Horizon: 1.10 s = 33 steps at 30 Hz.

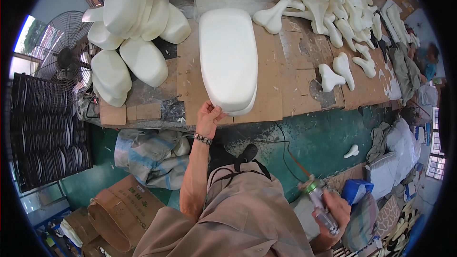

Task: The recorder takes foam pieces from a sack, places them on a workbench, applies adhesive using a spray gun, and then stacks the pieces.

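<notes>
A long white foam seat pad (228, 57) lies on the cardboard-covered bench in front of me, with a second pale edge showing beneath its near right end. My left hand (208, 119), a bracelet on its wrist, pinches the pad's near left corner between thumb and fingers. Low on the right, away from the bench, my right hand (337, 209) is wrapped around a metallic handheld tool (316, 197) with a green collar. Motion blurs the tool, and its exact kind cannot be made out. An orange-brown line runs up to its head.
Wide foam pads (143, 62) are stacked at the bench's left. Narrow foam saddle pieces (328, 7) pile up at the right. A fan (66, 59) stands far left. A sack (152, 157), a cardboard box (126, 212) and a blue box (357, 190) sit around me. A dark cord (286, 157) crosses the floor.
</notes>
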### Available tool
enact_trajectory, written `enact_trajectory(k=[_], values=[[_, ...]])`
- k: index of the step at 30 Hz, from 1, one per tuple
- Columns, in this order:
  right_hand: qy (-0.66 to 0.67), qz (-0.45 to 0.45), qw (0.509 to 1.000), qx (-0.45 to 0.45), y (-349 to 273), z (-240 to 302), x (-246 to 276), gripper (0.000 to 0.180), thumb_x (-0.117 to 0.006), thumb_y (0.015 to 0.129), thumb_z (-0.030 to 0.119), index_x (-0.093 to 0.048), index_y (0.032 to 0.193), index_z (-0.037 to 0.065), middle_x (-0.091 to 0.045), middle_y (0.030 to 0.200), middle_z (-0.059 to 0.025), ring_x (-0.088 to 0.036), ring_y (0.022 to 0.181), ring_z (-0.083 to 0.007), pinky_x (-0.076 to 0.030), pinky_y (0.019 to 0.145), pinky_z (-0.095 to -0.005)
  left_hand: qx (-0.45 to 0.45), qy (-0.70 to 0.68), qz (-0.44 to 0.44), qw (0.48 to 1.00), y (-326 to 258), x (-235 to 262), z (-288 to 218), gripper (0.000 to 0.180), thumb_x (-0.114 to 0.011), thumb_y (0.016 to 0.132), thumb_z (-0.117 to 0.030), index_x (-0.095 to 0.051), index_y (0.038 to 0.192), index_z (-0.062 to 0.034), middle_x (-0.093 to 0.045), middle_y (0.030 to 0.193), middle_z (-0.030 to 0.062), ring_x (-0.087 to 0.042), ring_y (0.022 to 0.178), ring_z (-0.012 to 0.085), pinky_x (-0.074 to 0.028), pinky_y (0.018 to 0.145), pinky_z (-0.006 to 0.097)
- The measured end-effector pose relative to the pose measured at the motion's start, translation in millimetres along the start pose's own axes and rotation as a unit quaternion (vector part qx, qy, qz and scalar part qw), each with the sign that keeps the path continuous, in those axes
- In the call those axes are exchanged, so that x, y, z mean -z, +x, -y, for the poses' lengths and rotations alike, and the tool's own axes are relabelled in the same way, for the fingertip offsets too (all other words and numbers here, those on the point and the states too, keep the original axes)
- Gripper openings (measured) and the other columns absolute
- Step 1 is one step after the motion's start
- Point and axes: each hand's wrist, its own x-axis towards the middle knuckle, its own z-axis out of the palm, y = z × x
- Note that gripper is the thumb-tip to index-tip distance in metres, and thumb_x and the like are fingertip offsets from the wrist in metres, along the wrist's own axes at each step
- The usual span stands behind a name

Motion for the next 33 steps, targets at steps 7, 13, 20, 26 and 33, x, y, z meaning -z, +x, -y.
enact_trajectory(k=[7,13,20,26,33], values=[[-0.018,0.009,1.000,0.001,4,-11,19,0.052,-0.078,0.077,0.027,-0.069,0.115,-0.007,-0.069,0.079,-0.0169,-0.067,0.069,-0.0255,-0.050,0.063,-0.0328,-0.007,-0.007,0.002,1.000,0,0,1,0.023,-0.065,0.096,-0.008,-0.056,0.116,-0.0029,-0.064,0.106,0.0058,-0.066,0.096,0.0178,-0.060,0.087,0.037],[-0.068,-0.057,0.996,0.015,31,-30,13,0.053,-0.078,0.083,0.027,-0.065,0.121,-0.007,-0.069,0.085,-0.0199,-0.068,0.071,-0.0260,-0.051,0.064,-0.0318,0.013,-0.008,-0.016,1.000,3,7,4,0.025,-0.065,0.095,-0.007,-0.056,0.118,-0.0032,-0.064,0.106,0.0044,-0.066,0.097,0.0168,-0.058,0.087,0.034],[-0.014,-0.053,0.997,0.053,91,-19,-14,0.053,-0.075,0.085,0.020,-0.061,0.128,-0.007,-0.069,0.084,-0.0179,-0.069,0.071,-0.0259,-0.053,0.066,-0.0327,-0.070,-0.170,0.069,0.980,4,-4,-38,0.049,-0.069,0.093,-0.012,-0.051,0.137,-0.0015,-0.066,0.126,0.0057,-0.065,0.108,0.0163,-0.055,0.087,0.031],[0.008,-0.073,0.996,0.055,137,6,-47,0.057,-0.072,0.082,0.017,-0.058,0.133,-0.005,-0.068,0.082,-0.0150,-0.066,0.068,-0.0248,-0.051,0.063,-0.0339,-0.089,-0.201,0.120,0.968,99,-42,-99,0.049,-0.067,0.093,-0.006,-0.050,0.138,-0.0019,-0.062,0.133,0.0089,-0.061,0.120,0.0217,-0.051,0.101,0.037],[-0.025,-0.060,0.997,-0.043,151,42,-60,0.052,-0.072,0.084,0.001,-0.061,0.135,0.004,-0.067,0.097,-0.0186,-0.066,0.079,-0.0312,-0.052,0.073,-0.0371,-0.168,-0.225,0.298,0.912,331,-147,-215,0.037,-0.057,0.100,-0.007,-0.049,0.135,-0.0005,-0.061,0.132,0.0095,-0.060,0.119,0.0209,-0.052,0.102,0.037]])
